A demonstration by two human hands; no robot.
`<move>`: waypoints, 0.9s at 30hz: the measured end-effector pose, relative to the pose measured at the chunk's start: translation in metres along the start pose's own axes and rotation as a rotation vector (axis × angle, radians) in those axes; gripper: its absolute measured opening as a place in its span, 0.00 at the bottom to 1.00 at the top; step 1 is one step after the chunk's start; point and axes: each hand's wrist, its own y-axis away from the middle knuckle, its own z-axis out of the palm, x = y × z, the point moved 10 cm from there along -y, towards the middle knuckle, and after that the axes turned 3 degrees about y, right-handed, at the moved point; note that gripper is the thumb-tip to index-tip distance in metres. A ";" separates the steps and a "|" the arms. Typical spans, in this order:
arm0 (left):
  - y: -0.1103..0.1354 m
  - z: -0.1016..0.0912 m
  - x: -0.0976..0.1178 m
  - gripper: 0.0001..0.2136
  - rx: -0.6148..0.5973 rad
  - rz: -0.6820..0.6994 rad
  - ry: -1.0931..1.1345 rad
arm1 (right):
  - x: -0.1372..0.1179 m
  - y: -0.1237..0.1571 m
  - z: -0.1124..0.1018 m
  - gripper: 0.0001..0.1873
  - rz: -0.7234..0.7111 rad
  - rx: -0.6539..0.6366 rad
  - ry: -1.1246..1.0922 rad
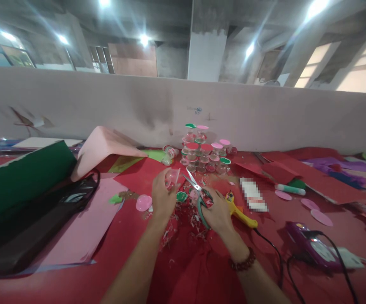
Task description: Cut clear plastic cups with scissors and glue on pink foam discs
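Observation:
My left hand (pixel 163 195) is closed around a small clear jar with a pink cover (pixel 172 176), held just above the red table (pixel 183 261). My right hand (pixel 216 213) grips green-handled scissors (pixel 195 188), their blades pointing up and left toward the jar. A pink paper disc (pixel 143 202) lies left of my left hand. A small green-topped piece (pixel 181 196) sits between my hands. Paper shreds litter the cloth below them.
A stack of small jars with pink, red and green tops (pixel 205 152) stands behind my hands. A yellow glue gun (pixel 240 213) lies at right, a purple device (pixel 311 247) with cords farther right. Green, pink and red sheets and a black bag (pixel 43 215) fill the left.

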 end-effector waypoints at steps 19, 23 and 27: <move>0.011 0.038 -0.027 0.21 -0.111 -0.543 1.034 | -0.009 0.004 -0.004 0.18 -0.056 0.042 -0.040; 0.012 0.039 -0.027 0.21 -0.100 -0.530 1.019 | -0.007 0.004 -0.002 0.21 -0.053 0.042 -0.052; 0.015 0.040 -0.025 0.22 -0.092 -0.519 1.004 | -0.008 0.005 0.000 0.25 -0.066 0.039 -0.034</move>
